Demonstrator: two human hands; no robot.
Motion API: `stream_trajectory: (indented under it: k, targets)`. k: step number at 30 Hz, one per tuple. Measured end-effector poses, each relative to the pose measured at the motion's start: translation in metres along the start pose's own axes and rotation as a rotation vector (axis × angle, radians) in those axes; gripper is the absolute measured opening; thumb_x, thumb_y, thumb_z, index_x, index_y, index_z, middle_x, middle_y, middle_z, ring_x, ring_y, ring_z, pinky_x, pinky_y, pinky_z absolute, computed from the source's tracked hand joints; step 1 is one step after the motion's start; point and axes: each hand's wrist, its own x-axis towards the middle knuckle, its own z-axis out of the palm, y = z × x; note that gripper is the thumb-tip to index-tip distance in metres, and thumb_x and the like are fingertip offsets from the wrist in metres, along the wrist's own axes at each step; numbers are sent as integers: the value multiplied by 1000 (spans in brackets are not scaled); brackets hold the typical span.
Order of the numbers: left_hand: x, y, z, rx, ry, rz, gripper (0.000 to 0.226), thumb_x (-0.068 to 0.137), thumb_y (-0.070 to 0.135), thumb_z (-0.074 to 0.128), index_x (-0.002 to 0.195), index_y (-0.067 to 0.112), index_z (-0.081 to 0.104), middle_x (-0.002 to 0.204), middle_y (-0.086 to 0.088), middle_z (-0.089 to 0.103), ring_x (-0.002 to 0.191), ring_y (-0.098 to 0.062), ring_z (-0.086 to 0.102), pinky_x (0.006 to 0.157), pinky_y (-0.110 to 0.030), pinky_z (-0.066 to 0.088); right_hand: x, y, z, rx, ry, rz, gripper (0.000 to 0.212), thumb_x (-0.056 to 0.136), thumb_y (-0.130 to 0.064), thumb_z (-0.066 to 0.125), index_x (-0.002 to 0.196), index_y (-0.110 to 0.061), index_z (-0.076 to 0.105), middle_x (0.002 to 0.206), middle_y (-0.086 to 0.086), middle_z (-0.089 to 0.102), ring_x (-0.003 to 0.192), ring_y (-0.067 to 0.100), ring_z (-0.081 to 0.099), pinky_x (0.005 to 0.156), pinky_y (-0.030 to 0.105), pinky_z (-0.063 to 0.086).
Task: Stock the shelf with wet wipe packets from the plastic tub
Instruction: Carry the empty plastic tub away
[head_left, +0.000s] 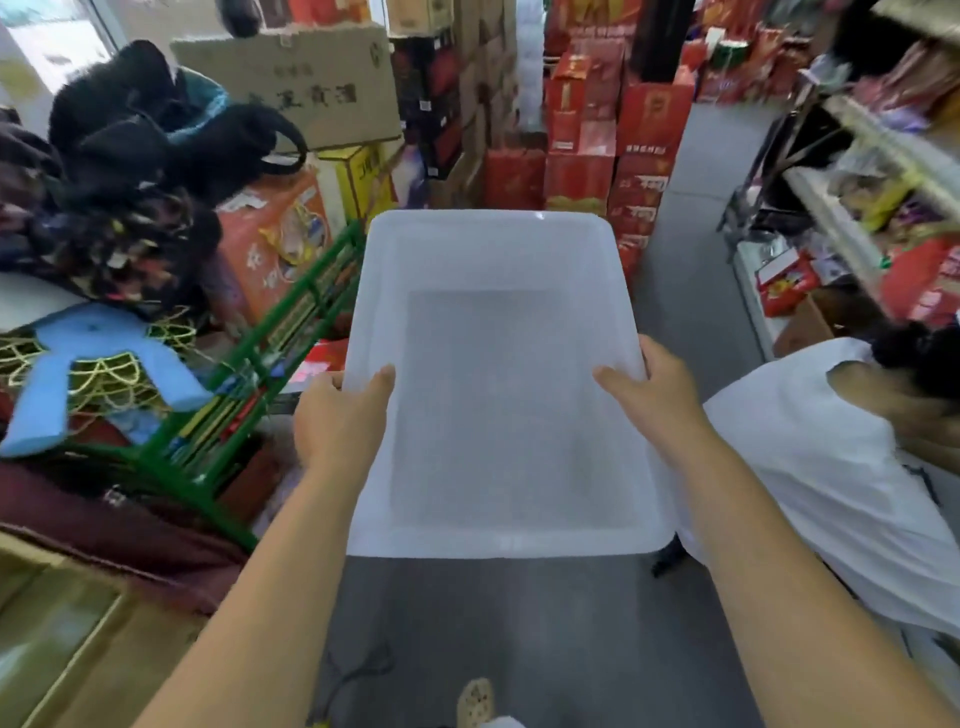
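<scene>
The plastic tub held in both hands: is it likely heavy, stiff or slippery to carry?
Probably light: the plastic tub looks empty. Its translucent walls may flex somewhat. The left hand and right hand grip opposite rims, so the smooth plastic seems unlikely to slip.

Two bare arms reach forward, the left hand (340, 415) and the right hand (655, 396) each gripping a side of the translucent white rectangular plastic tub (488, 221).
The left hand clasps the left rim, thumb laid over the edge on the inside and fingers mostly hidden outside. The right hand clasps the right rim, thumb stretched inward and fingers curled over the outer edge. Both forearms rise from the near corners.
</scene>
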Motion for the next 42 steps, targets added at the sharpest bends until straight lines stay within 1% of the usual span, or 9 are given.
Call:
stream_trajectory:
  k: [2, 6, 10, 15, 20, 24, 35, 38, 42]
  targets:
    - [45, 24, 33, 8, -25, 10, 42, 84, 55, 67, 87, 13, 63, 77, 1, 66, 73, -25, 64, 61, -36, 48, 42, 1, -4, 5, 53, 18, 26, 89, -18, 69, 115, -23, 66, 102, -6, 73, 90, 13, 69, 75, 29, 55]
    - [110, 71, 102, 35, -109, 92, 40, 94, 49, 58, 77, 13, 57, 68, 4, 55, 62, -19, 52, 51, -30, 30, 119, 5, -22, -7, 155, 65, 23, 93, -12, 61, 114, -20, 65, 104, 1, 71, 92, 21, 68, 77, 34, 55]
    - [167, 100, 167, 17, -148, 117, 38, 97, 43, 56, 86, 8, 63, 73, 1, 58, 66, -21, 54, 53, -30, 33, 199, 21, -32, 2, 200, 69, 21, 93, -9, 57, 108, -18, 68, 100, 6, 72, 83, 20, 66, 67, 28, 51]
    - [232, 148, 252, 46, -137, 122, 31, 102, 30, 54, 89, 4, 64, 72, 0, 57, 63, -16, 51, 53, -29, 35, 324, 37, -40, 48, 206, 64, 18, 91, -12, 62, 106, -18, 70, 99, 3, 74, 83, 16, 67, 69, 28, 52]
    - [309, 199, 330, 25, -103, 89, 28, 102, 33, 55, 95, 9, 67, 80, -1, 63, 71, -17, 58, 58, -31, 40, 450, 35, -49, 61, 175, 50, 20, 92, -13, 64, 110, -20, 70, 99, -6, 73, 86, 10, 69, 63, 13, 51]
    - [369, 231, 383, 26, -75, 77, 23, 102, 34, 56, 93, 14, 64, 82, 2, 61, 73, -14, 56, 61, -31, 40, 543, 34, -46, 49, 154, 55, 20, 93, -15, 63, 112, -21, 69, 99, -9, 72, 85, 7, 68, 61, 13, 49]
    - [610, 325, 535, 67, -101, 126, 26, 101, 38, 55, 101, 15, 67, 89, -3, 66, 82, -25, 63, 71, -35, 49, 815, 22, 1, 84, 218, 89, 30, 91, -21, 69, 121, -20, 61, 108, -6, 69, 96, 13, 67, 77, 30, 55]
    - [677, 369, 567, 96, -91, 192, 30, 100, 42, 54, 92, 16, 68, 84, -3, 67, 79, -26, 64, 69, -36, 47, 883, 6, 7, 128, 280, 119, 45, 89, -28, 73, 123, -26, 44, 108, -8, 63, 98, 14, 65, 82, 34, 55]
    - [749, 424, 611, 88, -96, 314, 39, 97, 38, 58, 77, 7, 67, 71, -12, 65, 68, -33, 61, 67, -43, 52, 971, -10, 1, 132, 329, 110, 50, 82, -36, 79, 117, -25, 44, 112, -4, 65, 98, 17, 68, 86, 42, 58]
